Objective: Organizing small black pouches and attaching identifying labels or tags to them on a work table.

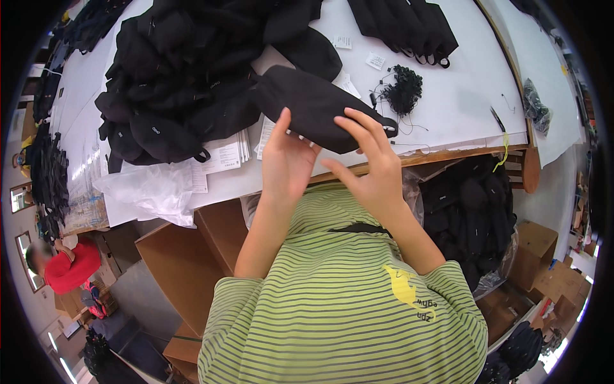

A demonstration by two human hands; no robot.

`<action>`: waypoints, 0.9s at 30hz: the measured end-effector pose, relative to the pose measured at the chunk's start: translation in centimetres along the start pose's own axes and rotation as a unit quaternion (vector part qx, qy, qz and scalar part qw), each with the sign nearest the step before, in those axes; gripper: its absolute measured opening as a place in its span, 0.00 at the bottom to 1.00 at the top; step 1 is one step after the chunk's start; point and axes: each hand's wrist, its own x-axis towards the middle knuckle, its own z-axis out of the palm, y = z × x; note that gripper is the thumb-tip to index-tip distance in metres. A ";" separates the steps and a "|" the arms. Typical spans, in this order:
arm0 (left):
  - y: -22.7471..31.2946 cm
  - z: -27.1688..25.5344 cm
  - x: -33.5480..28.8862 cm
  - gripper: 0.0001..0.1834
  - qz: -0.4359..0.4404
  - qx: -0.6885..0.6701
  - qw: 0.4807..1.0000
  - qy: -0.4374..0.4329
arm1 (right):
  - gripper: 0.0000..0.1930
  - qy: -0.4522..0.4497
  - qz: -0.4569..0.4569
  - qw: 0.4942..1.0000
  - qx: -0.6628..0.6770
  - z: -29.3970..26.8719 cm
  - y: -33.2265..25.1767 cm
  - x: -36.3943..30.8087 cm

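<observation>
At frame centre, the left hand and right hand, fingers half-spread, together grip 1 black fabric waist pouch above the white table edge. Steady support from both palms should keep it flat and clear of the black pouch pile at upper left.

Your white table carries a large heap of black bags at left, a second stack at the far edge, paper sheets, loose tags, a cord bundle and clear plastic.
</observation>
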 end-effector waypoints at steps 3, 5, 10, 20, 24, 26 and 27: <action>-0.3 -0.8 -0.4 0.23 -0.036 0.046 0.997 -0.054 | 0.19 0.031 0.012 0.998 0.053 -0.8 1.8 0.9; -0.1 -1.0 -0.3 0.24 0.047 0.155 0.987 -0.012 | 0.16 0.019 0.091 0.976 0.196 -1.5 2.1 1.2; 1.7 -1.5 1.1 0.30 0.296 0.416 0.858 -0.053 | 0.13 -0.028 0.108 0.950 0.291 -2.8 3.8 2.1; 0.2 -1.1 2.0 0.09 0.277 0.423 0.863 0.016 | 0.11 -0.041 0.217 0.970 0.106 -5.4 4.9 3.3; 0.7 -1.4 1.7 0.13 0.218 0.457 0.862 -0.030 | 0.12 -0.013 0.261 0.947 0.184 -6.9 7.8 4.2; 0.6 -2.8 1.8 0.20 0.165 0.541 0.824 -0.013 | 0.15 0.067 0.249 0.921 0.291 -8.7 10.4 5.4; 0.6 -3.9 1.8 0.20 0.169 0.540 0.824 -0.021 | 0.16 0.110 0.268 0.911 0.295 -10.2 11.7 6.2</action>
